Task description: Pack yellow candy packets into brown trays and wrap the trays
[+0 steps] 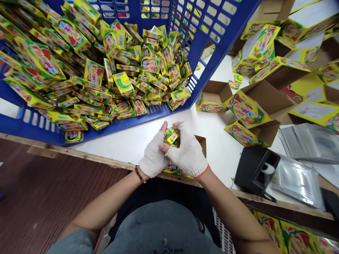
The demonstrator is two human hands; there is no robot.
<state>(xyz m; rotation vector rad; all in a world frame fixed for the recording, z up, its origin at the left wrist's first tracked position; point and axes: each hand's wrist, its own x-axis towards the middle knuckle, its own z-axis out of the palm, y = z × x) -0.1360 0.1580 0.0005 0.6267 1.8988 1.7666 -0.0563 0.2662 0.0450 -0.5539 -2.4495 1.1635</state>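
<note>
Both hands wear white knit gloves with bare fingertips and meet over an open display box (201, 143) at the table's front edge. Between them are a few small yellow-green candy packs (172, 135). My left hand (155, 155) is curled against the packs' left side, its thumb and fingers partly hidden. My right hand (188, 151) wraps round their right side, a fingertip crossing toward the left palm. The box's printed front shows below the hands; most of its inside is hidden.
A large blue basket (137, 117) full of small candy packs (123, 83) stands behind and left. To the right are open display boxes (246, 109), a black tape dispenser (255, 171) and clear plastic bags (298, 180). More boxes (299, 236) lie below the table edge.
</note>
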